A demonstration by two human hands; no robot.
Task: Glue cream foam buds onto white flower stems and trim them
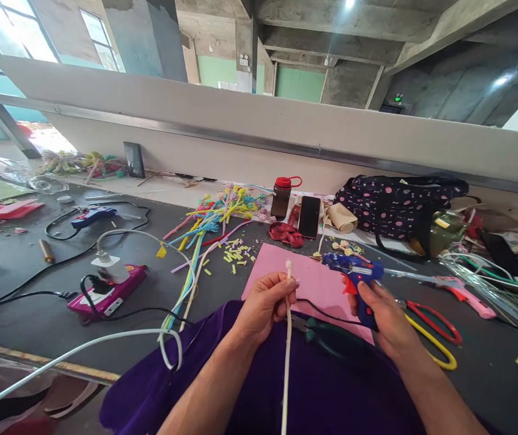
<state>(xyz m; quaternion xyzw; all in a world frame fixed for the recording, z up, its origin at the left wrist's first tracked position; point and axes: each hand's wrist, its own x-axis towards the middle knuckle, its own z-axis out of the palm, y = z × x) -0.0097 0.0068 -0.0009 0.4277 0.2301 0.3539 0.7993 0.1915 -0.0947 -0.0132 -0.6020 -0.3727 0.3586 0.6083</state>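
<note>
My left hand [265, 302] pinches a thin cream-white stem [288, 356] near its top, where a small pale tip sticks up above the fingers. The stem hangs down over my purple-clad lap. In my right hand [388, 317] is a blue hot glue gun [354, 266] with a red trigger, its nozzle pointing left. The gun's tip is to the right of the stem, apart from it. A clear glue stick [406, 273] protrudes from its back. Beneath both hands lies a pink sheet [261, 269]. Dark-green-handled pliers [338, 339] rest close to my lap.
A tool with red and yellow handles [438, 323] lies right, near a pink-handled tool [471, 297]. Colourful fuzzy stems [214, 217] and cut yellow pieces [234, 255] lie left. Behind are a bottle [281, 202], phone [308, 217] and bag [390, 208]. A magenta power strip [123, 290] trails cords.
</note>
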